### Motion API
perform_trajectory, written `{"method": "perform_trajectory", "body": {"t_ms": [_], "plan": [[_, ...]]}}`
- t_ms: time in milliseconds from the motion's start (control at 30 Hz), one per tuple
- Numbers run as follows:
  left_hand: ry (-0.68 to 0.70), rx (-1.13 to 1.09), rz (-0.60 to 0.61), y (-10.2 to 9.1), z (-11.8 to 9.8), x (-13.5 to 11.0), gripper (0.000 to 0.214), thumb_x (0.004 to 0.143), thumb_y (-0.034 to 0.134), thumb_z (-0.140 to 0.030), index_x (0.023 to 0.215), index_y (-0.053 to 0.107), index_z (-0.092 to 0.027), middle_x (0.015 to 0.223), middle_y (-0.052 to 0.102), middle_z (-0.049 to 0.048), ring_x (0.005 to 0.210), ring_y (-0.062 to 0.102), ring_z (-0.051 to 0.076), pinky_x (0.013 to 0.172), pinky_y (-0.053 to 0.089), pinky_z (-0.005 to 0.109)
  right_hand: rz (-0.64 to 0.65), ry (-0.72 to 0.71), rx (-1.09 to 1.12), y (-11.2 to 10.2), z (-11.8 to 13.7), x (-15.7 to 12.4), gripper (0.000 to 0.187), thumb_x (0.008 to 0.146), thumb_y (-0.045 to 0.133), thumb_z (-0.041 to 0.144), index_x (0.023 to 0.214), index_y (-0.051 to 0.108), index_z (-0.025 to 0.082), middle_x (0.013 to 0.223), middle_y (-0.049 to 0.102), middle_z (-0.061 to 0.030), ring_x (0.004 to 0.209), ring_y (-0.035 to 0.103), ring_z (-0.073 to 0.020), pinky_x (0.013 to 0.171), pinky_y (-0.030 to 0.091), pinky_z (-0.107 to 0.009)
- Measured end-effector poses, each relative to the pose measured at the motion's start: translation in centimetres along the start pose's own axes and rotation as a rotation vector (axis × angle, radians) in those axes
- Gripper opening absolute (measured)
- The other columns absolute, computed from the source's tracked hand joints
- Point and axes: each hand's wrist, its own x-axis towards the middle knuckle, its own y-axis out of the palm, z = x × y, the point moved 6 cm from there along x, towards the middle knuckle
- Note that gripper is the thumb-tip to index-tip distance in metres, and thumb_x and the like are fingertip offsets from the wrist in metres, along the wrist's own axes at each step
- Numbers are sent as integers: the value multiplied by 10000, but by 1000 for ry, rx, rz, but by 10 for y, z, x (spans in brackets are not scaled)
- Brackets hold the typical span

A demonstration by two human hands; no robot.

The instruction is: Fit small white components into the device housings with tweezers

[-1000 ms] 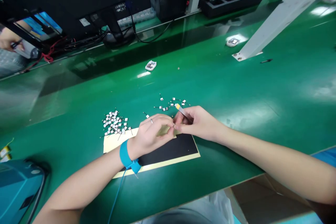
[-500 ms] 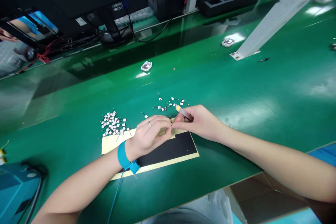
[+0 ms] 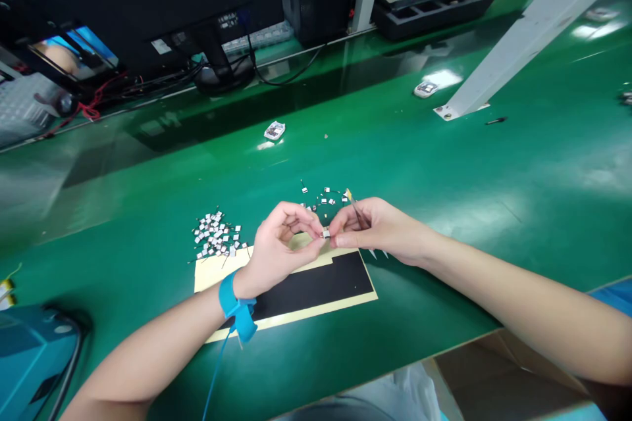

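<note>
Between my hands, over the far edge of a yellow backing sheet (image 3: 210, 270), is a tiny white square part with short dark leads (image 3: 326, 234). My left hand (image 3: 279, 247), with a blue wrist strap (image 3: 236, 306), pinches its left side between thumb and fingertips. My right hand (image 3: 385, 227) pinches the other side and also carries tweezers (image 3: 360, 216) in its palm; their yellow end points up and their tips show below the hand. A black sheet (image 3: 316, 289) covers part of the backing. Similar small parts (image 3: 214, 233) lie piled at the left; several more (image 3: 326, 200) are scattered beyond my hands.
Beyond stand a monitor (image 3: 217, 72), a metal post (image 3: 503, 59) and stacked trays (image 3: 429, 13). Two small white-cased devices (image 3: 274, 130) lie on the green bench (image 3: 494, 210). A blue box-shaped unit (image 3: 34, 355) sits at left, a cardboard box (image 3: 498, 375) below the right edge.
My left hand has turned and its fingers are more curled, with the small part now visible between both hands. The tweezers have tilted more upright in my right hand.
</note>
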Motion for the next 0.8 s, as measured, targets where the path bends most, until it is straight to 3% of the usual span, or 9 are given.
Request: {"method": "perform_trajectory", "body": {"t_ms": [200, 533, 667, 800], "plan": [[-11, -15, 13, 2, 2, 1, 276, 668, 599, -11, 850, 457, -162, 766, 569, 2, 705, 561, 72, 659, 489, 190, -46, -46, -48, 2, 3, -1, 175, 676, 653, 307, 688, 616, 136, 615, 568, 16, 551, 468, -59, 512, 328, -180], [-32, 23, -17, -1, 2, 1, 249, 670, 620, -46, 838, 470, -151, 751, 575, 6, 688, 566, 69, 660, 497, 184, -60, -58, -200, 4, 3, -3, 298, 765, 521, 397, 669, 600, 126, 472, 369, 53, 410, 242, -44, 405, 160, -208], [-28, 37, 0, 1, 2, -2, 210, 694, 615, -70, 826, 475, -155, 763, 576, 6, 713, 570, 72, 692, 496, 192, -72, -72, -241, 2, 6, -3, 289, 743, 534, 399, 670, 586, 125, 484, 362, 53, 431, 274, -48, 411, 188, -200], [-33, 136, 115, 6, 1, -3, 238, 704, 615, -91, 884, 473, -158, 808, 584, 20, 730, 586, 79, 703, 503, 197, -128, -110, -323, -1, 10, -2, 301, 698, 568, 423, 641, 531, 131, 519, 363, 49, 471, 317, -59, 434, 240, -195]]}}
